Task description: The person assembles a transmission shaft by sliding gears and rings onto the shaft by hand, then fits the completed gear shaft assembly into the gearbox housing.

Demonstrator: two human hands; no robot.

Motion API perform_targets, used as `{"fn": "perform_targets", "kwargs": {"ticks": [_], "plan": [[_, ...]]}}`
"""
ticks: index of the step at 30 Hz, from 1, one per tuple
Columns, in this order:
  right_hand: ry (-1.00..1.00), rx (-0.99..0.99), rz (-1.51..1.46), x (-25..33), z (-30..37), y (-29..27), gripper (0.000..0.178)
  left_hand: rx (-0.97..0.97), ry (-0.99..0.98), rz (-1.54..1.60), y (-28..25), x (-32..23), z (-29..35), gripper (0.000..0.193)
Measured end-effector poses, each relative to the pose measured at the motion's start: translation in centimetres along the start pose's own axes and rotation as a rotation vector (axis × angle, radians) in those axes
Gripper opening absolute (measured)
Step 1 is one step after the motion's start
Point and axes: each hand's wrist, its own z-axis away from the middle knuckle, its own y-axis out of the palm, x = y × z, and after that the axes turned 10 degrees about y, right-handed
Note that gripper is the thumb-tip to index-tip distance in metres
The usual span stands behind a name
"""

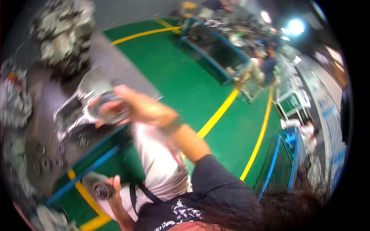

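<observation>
- While both hands are loaded, the sound play here, I'd judge, is to grip each part by its outer rim, keep it level, and watch that neither knocks a metal edge.
- Low and close to the body, the left hand (115, 198): thumb up along the side, fingers curled round a gear-like part (103, 191), its round face turned to view, well apart from the other hand.
- Further out, the right hand (133, 106), at the end of an outstretched arm, fingers half curled and clamped on a ring-like metal part (115, 116); blur hides the fine grip.
- Just behind that, in line with it, an open cast-metal housing (80, 101) lies on the workbench (123, 73); touching the ring or not, I cannot tell.
- Near the housing, small round metal pieces (82, 140) sit scattered on the bench.
- Beyond, a bulky metal casting (63, 34) stands at the far side.
- Across the green floor (165, 57), a blue-framed table (208, 46), and beside it a seated co-worker (268, 69).
</observation>
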Motion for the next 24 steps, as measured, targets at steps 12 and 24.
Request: {"fn": "perform_targets", "kwargs": {"ticks": [12,24], "plan": [[-0.474,-0.361,-0.199,-16.3,-14.4,-24.6,0.094,0.079,0.22,0.212,-0.3,13.7,-35.9,0.046],[-0.24,-0.237,-0.523,-12.3,-20.8,-19.0,0.023,-0.074,0.306,0.151,0.0,13.9,-44.8,0.04]]}}
